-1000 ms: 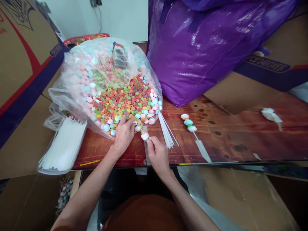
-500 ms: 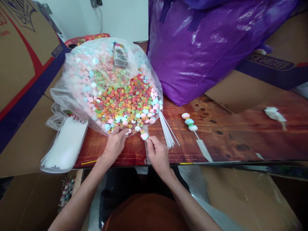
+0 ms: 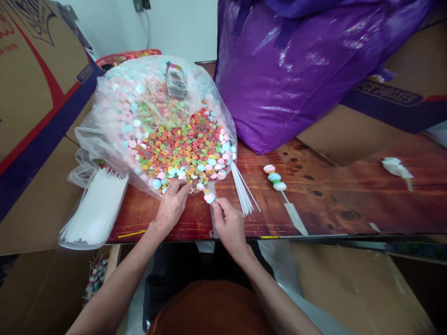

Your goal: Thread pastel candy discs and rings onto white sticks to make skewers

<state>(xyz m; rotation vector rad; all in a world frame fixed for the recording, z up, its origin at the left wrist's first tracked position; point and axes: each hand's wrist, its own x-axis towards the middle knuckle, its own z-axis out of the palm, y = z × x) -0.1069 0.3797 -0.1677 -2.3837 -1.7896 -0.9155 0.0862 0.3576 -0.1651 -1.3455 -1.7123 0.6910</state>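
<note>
A big clear plastic bag (image 3: 115,111) full of small coloured ring candies (image 3: 181,149) and round pastel sweets lies on the wooden table (image 3: 331,195). My left hand (image 3: 172,204) rests at the bag's open edge, fingertips pinching among the sweets. My right hand (image 3: 226,221) grips a thin white stick with a pink sweet (image 3: 210,197) and a few rings threaded on its tip, right beside the bag's mouth. A loose bundle of white sticks (image 3: 242,188) lies just right of my right hand.
A finished candy skewer (image 3: 275,179) in a clear sleeve lies on the table further right. A packet of white sticks (image 3: 92,211) sits at the left edge. A purple plastic bag (image 3: 296,70) and cardboard boxes (image 3: 31,83) crowd the back and sides. Crumpled white paper (image 3: 396,167) lies far right.
My left hand pulled back from deeper in the candy to the bag's near edge. My right hand stayed in place with the stick.
</note>
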